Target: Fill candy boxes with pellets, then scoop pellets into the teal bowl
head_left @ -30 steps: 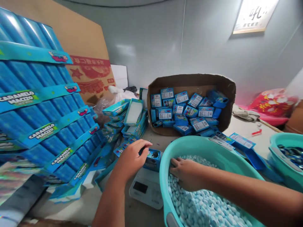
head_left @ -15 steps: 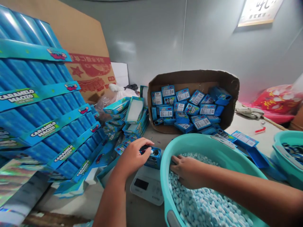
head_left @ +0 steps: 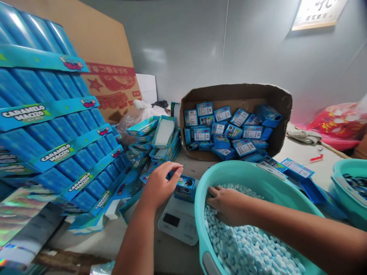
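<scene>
My left hand (head_left: 160, 183) hangs with curled fingers just behind a small blue camera-shaped candy box (head_left: 185, 188), which stands on a white digital scale (head_left: 177, 225). Nothing shows between those fingers. My right hand (head_left: 229, 206) rests in a teal plastic basin (head_left: 229, 170), its fingertips pressed among pale blue oval candies (head_left: 243, 244) and hidden by them.
Stacked blue "Caramelo Macizo" display trays (head_left: 51, 152) rise at the left. Behind the scale, a cardboard box (head_left: 237, 91) holds several blue packets. A second teal basin (head_left: 344, 168) with dark wrapped items stands at the right edge.
My left hand has drawn back up and left from the top of the camera-shaped box. My right hand stays in the candies, and the view has shifted slightly.
</scene>
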The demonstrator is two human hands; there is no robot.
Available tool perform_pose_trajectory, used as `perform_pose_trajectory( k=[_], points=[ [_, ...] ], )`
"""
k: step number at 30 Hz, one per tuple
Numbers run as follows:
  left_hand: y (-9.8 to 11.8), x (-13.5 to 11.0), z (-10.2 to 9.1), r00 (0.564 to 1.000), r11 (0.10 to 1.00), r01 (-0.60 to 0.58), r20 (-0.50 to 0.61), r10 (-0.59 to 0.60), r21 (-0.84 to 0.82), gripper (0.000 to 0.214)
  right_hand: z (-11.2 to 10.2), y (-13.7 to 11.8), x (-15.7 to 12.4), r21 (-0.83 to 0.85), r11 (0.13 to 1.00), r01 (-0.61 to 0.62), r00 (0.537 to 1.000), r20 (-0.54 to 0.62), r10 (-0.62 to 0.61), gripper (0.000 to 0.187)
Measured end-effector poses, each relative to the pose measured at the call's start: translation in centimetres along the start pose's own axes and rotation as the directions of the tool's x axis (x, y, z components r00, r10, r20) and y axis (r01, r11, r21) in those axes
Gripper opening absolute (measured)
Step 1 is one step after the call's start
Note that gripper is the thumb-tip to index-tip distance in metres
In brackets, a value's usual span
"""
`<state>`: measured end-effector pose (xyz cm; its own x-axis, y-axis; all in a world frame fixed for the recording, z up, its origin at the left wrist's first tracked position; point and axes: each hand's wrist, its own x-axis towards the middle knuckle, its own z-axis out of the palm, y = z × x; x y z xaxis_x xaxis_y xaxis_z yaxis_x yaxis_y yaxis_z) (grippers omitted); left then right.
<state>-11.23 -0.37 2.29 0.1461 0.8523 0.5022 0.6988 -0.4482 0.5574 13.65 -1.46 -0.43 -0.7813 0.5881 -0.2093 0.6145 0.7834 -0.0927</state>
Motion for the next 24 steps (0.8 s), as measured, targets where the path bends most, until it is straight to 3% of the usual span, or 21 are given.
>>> perform_pose_trajectory(
  k=[8,16,21,24],
  points=[
    [-0.5,-0.3,-0.1,0.981,0.988,-0.100,-0.155,0.118,0.120,0.021,-1.4,0.3,-0.1,0.021,0.999,-0.035,0.998,0.062,0.034,0.017],
    [-0.7,-0.4,-0.2,0.963,0.978,-0.136,-0.213,0.168,0.157,0.020,-2.0,0.1,-0.1,0.013,0.995,-0.100,0.993,0.064,0.099,0.018],
    [-1.0,-0.4,0.1,0.939,0.973,-0.172,-0.272,0.209,0.155,0.018,-2.3,0.4,0.4,0.058,0.985,-0.161,0.973,0.175,0.149,0.024],
    [-1.3,-0.3,0.3,0.932,0.969,-0.183,-0.285,0.224,0.163,0.018,-2.4,0.6,0.5,0.076,0.980,-0.186,0.968,0.183,0.169,0.021]
  ],
)
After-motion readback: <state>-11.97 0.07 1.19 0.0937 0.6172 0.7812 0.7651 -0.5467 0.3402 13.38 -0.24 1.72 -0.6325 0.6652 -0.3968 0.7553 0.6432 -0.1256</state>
